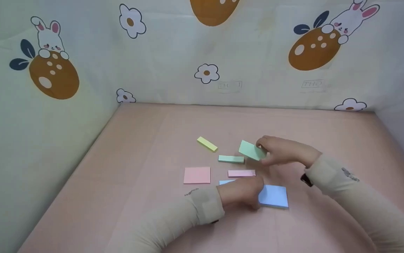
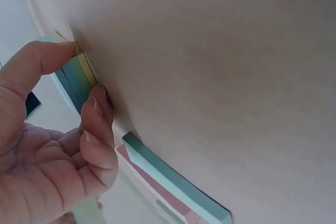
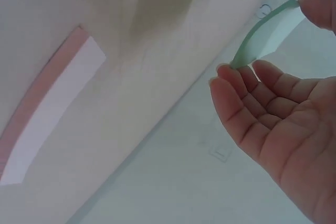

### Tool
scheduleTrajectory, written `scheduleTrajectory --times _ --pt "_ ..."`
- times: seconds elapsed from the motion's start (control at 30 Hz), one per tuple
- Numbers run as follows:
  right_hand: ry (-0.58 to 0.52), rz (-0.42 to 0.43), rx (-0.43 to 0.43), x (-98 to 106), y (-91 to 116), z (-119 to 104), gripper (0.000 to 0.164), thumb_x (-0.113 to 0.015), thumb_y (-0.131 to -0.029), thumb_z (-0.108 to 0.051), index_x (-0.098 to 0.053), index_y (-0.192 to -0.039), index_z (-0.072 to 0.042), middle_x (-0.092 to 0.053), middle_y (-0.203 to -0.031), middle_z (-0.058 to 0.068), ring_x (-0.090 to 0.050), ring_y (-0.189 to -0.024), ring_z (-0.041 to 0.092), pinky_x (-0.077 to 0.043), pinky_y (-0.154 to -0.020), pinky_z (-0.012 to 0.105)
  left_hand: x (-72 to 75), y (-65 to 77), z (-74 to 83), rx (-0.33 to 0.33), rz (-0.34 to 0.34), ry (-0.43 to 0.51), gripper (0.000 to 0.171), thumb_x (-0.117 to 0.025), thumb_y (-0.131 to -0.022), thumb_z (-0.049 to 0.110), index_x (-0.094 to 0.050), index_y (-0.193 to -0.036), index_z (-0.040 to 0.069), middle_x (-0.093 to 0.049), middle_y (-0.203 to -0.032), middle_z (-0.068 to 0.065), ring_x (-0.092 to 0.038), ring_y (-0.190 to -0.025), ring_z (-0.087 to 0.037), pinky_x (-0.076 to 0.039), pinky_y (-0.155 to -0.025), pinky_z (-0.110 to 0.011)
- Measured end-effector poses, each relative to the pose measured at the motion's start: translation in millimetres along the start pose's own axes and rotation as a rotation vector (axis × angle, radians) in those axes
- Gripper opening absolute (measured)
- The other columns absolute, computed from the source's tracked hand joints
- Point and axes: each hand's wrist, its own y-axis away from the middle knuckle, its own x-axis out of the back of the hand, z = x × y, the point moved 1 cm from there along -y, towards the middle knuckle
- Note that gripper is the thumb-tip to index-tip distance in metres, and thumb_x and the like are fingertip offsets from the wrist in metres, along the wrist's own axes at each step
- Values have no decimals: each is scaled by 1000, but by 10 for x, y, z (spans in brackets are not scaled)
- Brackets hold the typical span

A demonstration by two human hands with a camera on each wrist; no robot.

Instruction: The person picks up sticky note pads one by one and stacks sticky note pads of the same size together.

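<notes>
My left hand [image 1: 243, 190] pinches the left end of a stack of square sticky-note pads [image 1: 273, 196], blue on top, at the front of the table. Green and yellow layers [image 2: 88, 71] show under the blue in the left wrist view. Just behind that hand lies a blue strip pad [image 1: 225, 182], partly covered by it. My right hand [image 1: 282, 151] holds a green sticky-note pad [image 1: 251, 150] by its right edge, tilted above the table. Seen from the right wrist, this green pad [image 3: 265, 38] bends slightly between thumb and fingertips.
A pink square pad [image 1: 197, 175] lies left of the hands. Between them is a pink strip pad [image 1: 241, 173], with a green strip pad [image 1: 231, 159] behind it. Farther back lies a yellow strip pad [image 1: 207, 144]. Printed cloth walls [image 1: 166, 63] border the pinkish table [image 1: 135, 147].
</notes>
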Motion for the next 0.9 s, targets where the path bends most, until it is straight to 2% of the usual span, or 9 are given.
scheduleTrajectory --times 0.2,0.33,0.53,0.73,0.9 --pt "19 -70 16 -85 499 -73 45 -63 -76 -20 -53 -111 6 -52 -93 4 -47 -77 13 -45 -70 31 -9 -23 4 4 -4 3 30 -74 -74 16 -54 -95 11 -46 -71 1 -46 -63 -13 -38 -55 -24" --pt "21 -106 2 -130 715 -89 45 -65 -75 -20 -52 -111 5 -49 -91 2 -44 -77 12 -43 -69 30 -18 -26 5 5 13 -21 27 -73 -74 18 -56 -93 10 -46 -70 1 -45 -63 -13 -37 -55 -23" --pt "15 -151 18 -190 873 -114 45 -65 -75 -20 -53 -110 5 -48 -90 1 -43 -77 10 -44 -71 30 -29 -38 -5 -1 29 -23 32 -73 -73 17 -51 -96 11 -47 -75 2 -45 -65 -12 -38 -57 -23" --pt "26 -211 4 -274 916 -158 43 -67 -75 -21 -55 -109 2 -46 -86 -2 -43 -74 8 -44 -69 29 -37 -61 1 41 1 1 31 -74 -73 15 -52 -94 12 -46 -72 1 -45 -62 -13 -37 -54 -24" --pt "62 -194 27 -341 912 -202 41 -68 -73 -20 -55 -106 0 -46 -85 -3 -42 -73 8 -43 -67 28 -44 -75 4 68 -3 7 31 -74 -73 16 -53 -95 13 -48 -72 1 -47 -62 -14 -38 -54 -24"
